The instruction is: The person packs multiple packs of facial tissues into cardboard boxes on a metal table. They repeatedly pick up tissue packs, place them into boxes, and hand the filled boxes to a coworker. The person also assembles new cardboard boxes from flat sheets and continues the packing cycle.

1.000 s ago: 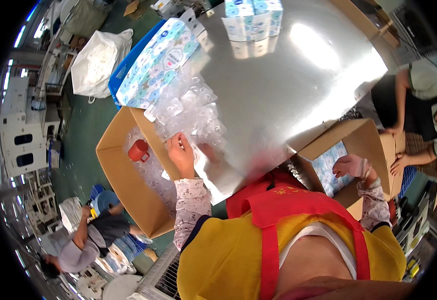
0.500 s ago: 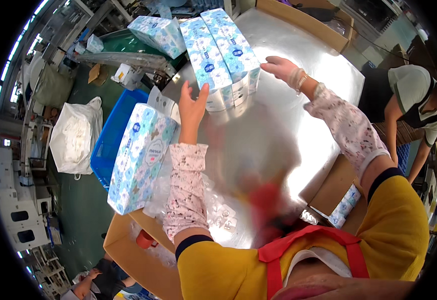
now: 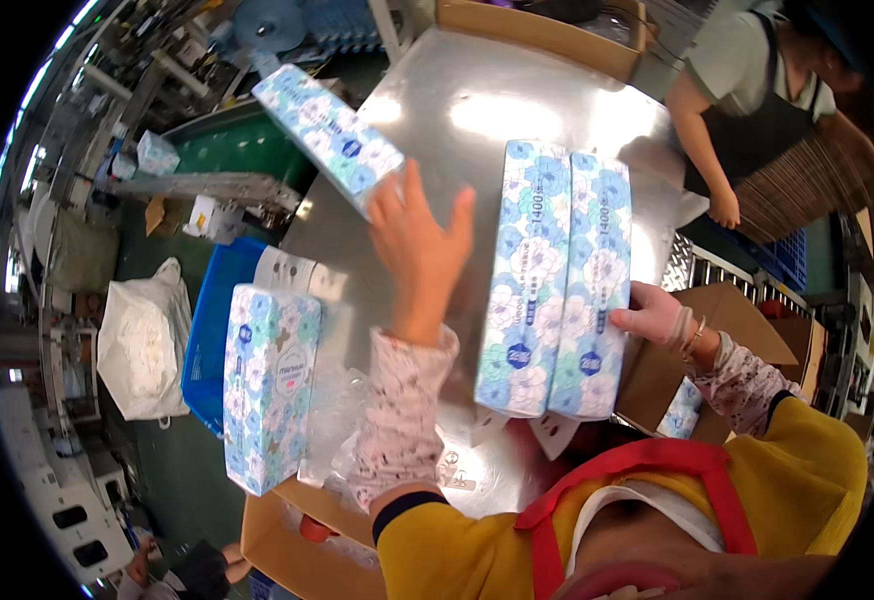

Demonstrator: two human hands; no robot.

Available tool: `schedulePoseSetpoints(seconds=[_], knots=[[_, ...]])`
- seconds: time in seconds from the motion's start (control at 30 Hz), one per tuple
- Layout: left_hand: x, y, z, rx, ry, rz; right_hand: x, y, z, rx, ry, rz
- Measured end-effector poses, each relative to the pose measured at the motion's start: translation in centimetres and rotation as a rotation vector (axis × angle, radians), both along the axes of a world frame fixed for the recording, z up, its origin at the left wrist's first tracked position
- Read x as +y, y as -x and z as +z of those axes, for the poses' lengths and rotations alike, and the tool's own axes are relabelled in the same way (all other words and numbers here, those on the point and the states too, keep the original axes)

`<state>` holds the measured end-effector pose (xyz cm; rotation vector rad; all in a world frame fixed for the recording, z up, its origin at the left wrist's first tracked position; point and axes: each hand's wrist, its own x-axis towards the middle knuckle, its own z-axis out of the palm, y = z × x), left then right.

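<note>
Two blue-and-white flowered tissue packs [image 3: 555, 270] rest side by side on the metal table [image 3: 437, 130], close to my body and slightly right. My right hand [image 3: 657, 316] is against the right-hand pack's side, its thumb at the pack's edge and its other fingers mostly hidden. My left hand [image 3: 419, 235] is raised with fingers spread, holding nothing. Its fingertips overlap the near end of another flowered tissue pack [image 3: 327, 130] at the far left; whether they touch is unclear. One more flowered tissue pack [image 3: 269, 385] stands at the table's left side.
A blue crate [image 3: 202, 370] and a white sack [image 3: 145, 345] are to the left. An open carton [image 3: 307, 545] with clear plastic is at lower left; another carton [image 3: 737, 320] stands right. A co-worker [image 3: 747, 110] handles stacked cardboard [image 3: 807, 185]. A long carton [image 3: 537, 40] borders the far edge.
The pair of packs has come toward me and to the right, with my right hand beside it. My left hand has left the pair and moved to the far-left pack.
</note>
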<state>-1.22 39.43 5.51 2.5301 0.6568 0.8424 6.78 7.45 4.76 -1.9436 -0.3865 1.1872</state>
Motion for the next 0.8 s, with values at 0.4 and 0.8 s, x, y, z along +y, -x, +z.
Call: schedulePoseSetpoints(seconds=[0.4, 0.8], knots=[[3.0, 5.8, -0.7, 0.475, 0.185, -0.096, 1.1, -0.7, -1.7, 0.021, -0.091, -0.194], [-5.0, 8.3, -4.1, 0.111, 1.081, -0.035, 1.8, -3.8, -5.0, 0.813, -0.545, -0.322]])
